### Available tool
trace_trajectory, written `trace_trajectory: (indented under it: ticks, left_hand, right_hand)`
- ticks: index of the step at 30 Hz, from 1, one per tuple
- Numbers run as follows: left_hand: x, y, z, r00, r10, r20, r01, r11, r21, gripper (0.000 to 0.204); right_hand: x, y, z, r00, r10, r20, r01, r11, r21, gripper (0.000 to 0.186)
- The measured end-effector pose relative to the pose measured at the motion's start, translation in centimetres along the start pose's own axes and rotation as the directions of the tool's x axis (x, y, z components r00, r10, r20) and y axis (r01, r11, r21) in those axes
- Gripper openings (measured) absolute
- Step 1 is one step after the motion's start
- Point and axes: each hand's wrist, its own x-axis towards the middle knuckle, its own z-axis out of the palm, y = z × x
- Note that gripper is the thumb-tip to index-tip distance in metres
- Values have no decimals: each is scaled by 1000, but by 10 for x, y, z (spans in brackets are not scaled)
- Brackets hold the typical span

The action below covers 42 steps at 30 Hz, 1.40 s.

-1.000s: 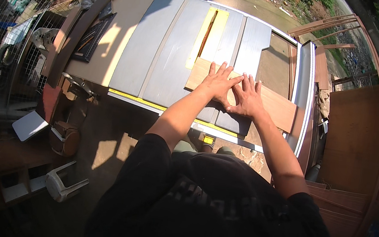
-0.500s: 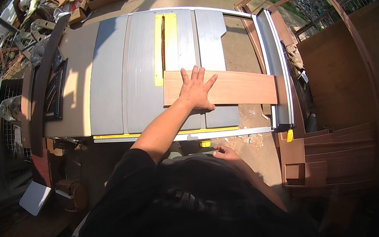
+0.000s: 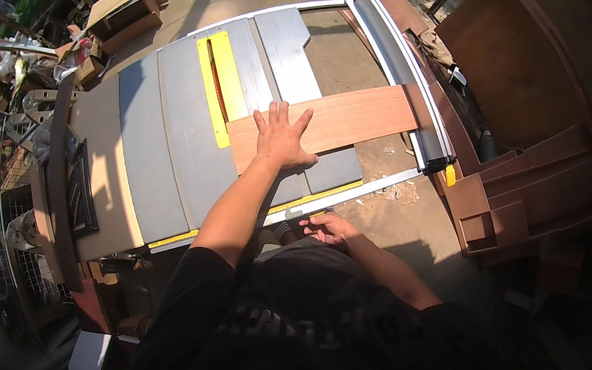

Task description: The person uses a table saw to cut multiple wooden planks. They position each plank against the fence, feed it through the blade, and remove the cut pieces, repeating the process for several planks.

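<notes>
A reddish-brown wooden board [image 3: 354, 121] lies flat across a grey table saw [image 3: 184, 146]. Its right end meets the long metal fence [image 3: 397, 59]; its left end lies beside the near part of the yellow insert plate [image 3: 221, 84] with the dark slot. My left hand [image 3: 282, 139] is open, fingers spread, pressing on the board's left part. Down at the saw's front rail [image 3: 387, 183], my right hand [image 3: 329, 228] has its fingers curled against a small yellow part, mostly hidden by the hand. What the fingers grip cannot be made out.
A yellow lever [image 3: 451, 176] hangs at the fence's near end. To the right stand brown wooden panels [image 3: 538, 181] and a small box frame [image 3: 479, 230]. A dark plank [image 3: 61, 159] edges the left side, near a wire mesh. A wooden box [image 3: 126, 6] sits far left.
My right hand has come up to the front rail, over the small yellow part. The view has turned, so the saw sits tilted. My left hand stays spread on the board.
</notes>
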Motion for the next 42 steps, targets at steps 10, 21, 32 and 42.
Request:
trace_trajectory:
  ticks: [10,21,32,42]
  left_hand:
    - [0,2,2,1000,-3,-11,3,1000,-16,113]
    - [2,8,-3,999,-31,12,30,999,19,115]
    - [-1,-1,1,999,-33,7,33,999,-6,113]
    - [-2,-8,5,1000,0,-4,0,999,-49,112]
  right_hand:
    - [-16,-3,31,975,-93,-202,36,962,-269,15]
    - [-13,-11,23,965,-81,-251,-46,886,-461,18]
    - [-2,-6,5,995,-36,-89,21,987,-161,10]
    - [-5,-2,17,975,-133,-176,84,962,-261,9]
